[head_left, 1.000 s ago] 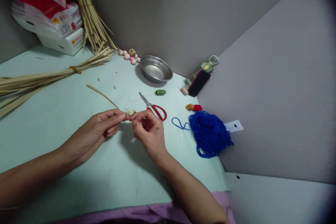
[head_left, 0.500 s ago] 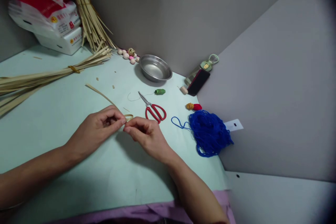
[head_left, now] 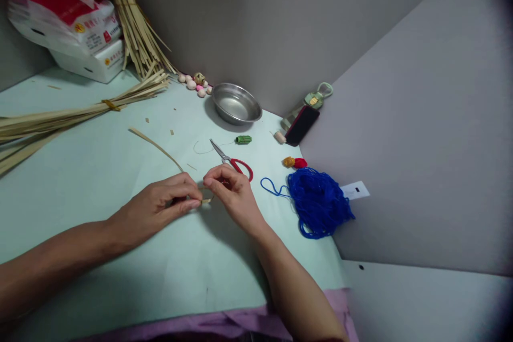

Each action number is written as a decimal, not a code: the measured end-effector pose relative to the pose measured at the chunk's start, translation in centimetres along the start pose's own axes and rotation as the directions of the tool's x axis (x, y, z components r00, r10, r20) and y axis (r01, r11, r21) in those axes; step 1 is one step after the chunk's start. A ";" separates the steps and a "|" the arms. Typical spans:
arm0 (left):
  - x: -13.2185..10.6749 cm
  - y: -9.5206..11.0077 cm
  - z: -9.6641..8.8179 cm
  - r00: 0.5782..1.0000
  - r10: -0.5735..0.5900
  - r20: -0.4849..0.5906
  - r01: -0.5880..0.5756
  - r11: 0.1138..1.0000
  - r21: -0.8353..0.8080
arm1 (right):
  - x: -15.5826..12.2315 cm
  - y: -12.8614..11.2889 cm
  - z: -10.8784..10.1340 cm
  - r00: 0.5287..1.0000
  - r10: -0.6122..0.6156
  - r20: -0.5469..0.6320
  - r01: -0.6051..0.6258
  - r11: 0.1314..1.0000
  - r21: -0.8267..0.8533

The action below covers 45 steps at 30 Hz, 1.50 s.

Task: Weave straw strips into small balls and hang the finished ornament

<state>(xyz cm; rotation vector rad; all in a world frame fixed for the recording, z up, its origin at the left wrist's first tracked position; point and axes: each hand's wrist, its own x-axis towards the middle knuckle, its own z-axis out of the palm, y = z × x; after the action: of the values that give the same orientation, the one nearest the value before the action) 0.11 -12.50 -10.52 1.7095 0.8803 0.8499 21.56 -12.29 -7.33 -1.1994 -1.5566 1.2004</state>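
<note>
Fingers of the left hand [head_left: 160, 208] and right hand [head_left: 234, 195], pinched on the thin pale straw strip [head_left: 154, 143], had lowered it toward the pale green surface [head_left: 100, 181].

I see red scissors [head_left: 237, 163] on the bench [head_left: 100, 171], a steel bowl [head_left: 236, 103] behind them, a green spool [head_left: 243, 139] between, blue yarn [head_left: 318, 202] to the right, a phone [head_left: 302, 124] against the wall, and a straw bundle [head_left: 60, 117] far left.

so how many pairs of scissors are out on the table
1. The red-handled scissors lie on the table just beyond the right hand, which pinches a straw strip with the left hand. Others could lie behind the boxes.
</note>
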 end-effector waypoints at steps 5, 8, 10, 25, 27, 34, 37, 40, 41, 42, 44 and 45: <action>-0.4 0.8 -0.1 0.996 -0.013 -0.090 0.006 0.997 -0.079 | 0.8 0.9 -0.7 0.951 0.226 0.210 -0.267 0.944 0.195; -0.1 1.3 -0.5 0.977 -0.196 -0.087 0.170 0.954 -0.245 | 0.9 1.0 -0.6 0.964 0.241 0.115 -0.260 0.943 0.208; 0.2 1.4 -0.7 0.934 -0.340 -0.110 0.275 0.879 -0.389 | 0.8 0.9 -0.5 0.983 0.171 -0.074 -0.155 0.971 0.179; 0.3 1.1 0.1 0.883 -0.470 -0.007 0.318 0.608 -0.727 | -0.9 1.3 2.6 0.973 -0.212 -0.095 0.173 0.934 -0.313; 0.3 1.0 0.0 0.877 -0.479 -0.017 0.313 0.598 -0.738 | -0.8 1.0 2.5 0.976 -0.206 -0.066 0.185 0.953 -0.239; 0.5 0.8 -0.1 0.878 -0.474 -0.057 0.291 0.626 -0.723 | -1.1 0.1 2.3 0.975 -0.208 -0.080 0.176 0.939 -0.297; 0.5 1.0 0.1 0.880 -0.473 -0.039 0.301 0.620 -0.724 | -1.1 0.6 2.4 0.973 -0.216 -0.080 0.182 0.934 -0.309; 0.5 1.3 0.3 0.886 -0.464 -0.009 0.314 0.612 -0.726 | -1.0 1.0 2.6 0.975 -0.196 -0.106 0.158 0.943 -0.292; 0.5 1.4 0.3 0.888 -0.460 0.001 0.318 0.611 -0.725 | -0.9 1.0 2.7 0.975 -0.185 -0.123 0.145 0.950 -0.277; 0.4 1.5 0.4 0.888 -0.459 0.011 0.323 0.608 -0.725 | -0.9 1.0 2.8 0.975 -0.174 -0.138 0.134 0.956 -0.260; 0.3 1.7 0.5 0.886 -0.462 0.022 0.333 0.605 -0.723 | -0.8 1.0 2.9 0.973 -0.167 -0.159 0.128 0.965 -0.228; 0.3 1.7 0.5 0.884 -0.466 0.017 0.333 0.605 -0.723 | -0.8 0.9 3.0 0.972 -0.166 -0.164 0.128 0.967 -0.220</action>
<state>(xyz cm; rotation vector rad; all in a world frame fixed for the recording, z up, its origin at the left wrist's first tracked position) 0.93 -12.84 -9.00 0.7115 0.8504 0.8754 19.09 -13.60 -8.87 -1.2634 -1.6313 0.8235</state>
